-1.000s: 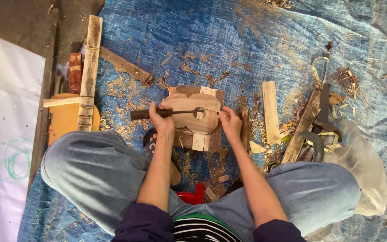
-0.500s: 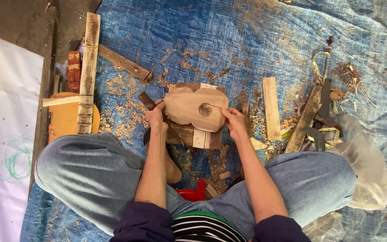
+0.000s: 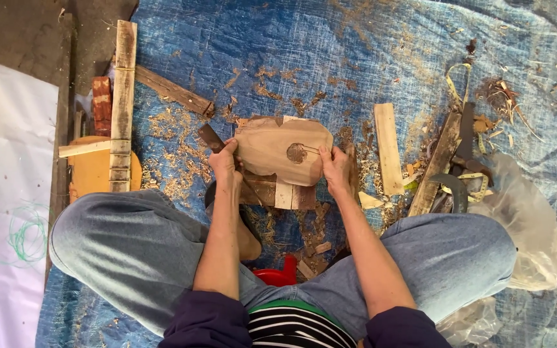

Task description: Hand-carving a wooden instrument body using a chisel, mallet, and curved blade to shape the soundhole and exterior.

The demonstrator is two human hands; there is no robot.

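At frame centre you're gripping the rounded wooden slab (image 3: pixel 283 149) — left hand (image 3: pixel 225 166) also clutching a dark tool (image 3: pixel 212 136), right hand (image 3: pixel 335 170) pinching its edge.

wood strip (image 3: pixel 388 149) on blue tarp (image 3: pixel 330 45)

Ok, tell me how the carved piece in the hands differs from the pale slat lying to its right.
The carved piece is broad and rounded with a dark knot; the slat is narrow, straight and plain. The piece is held at both ends; the slat lies untouched on the tarp. Both are light wood.
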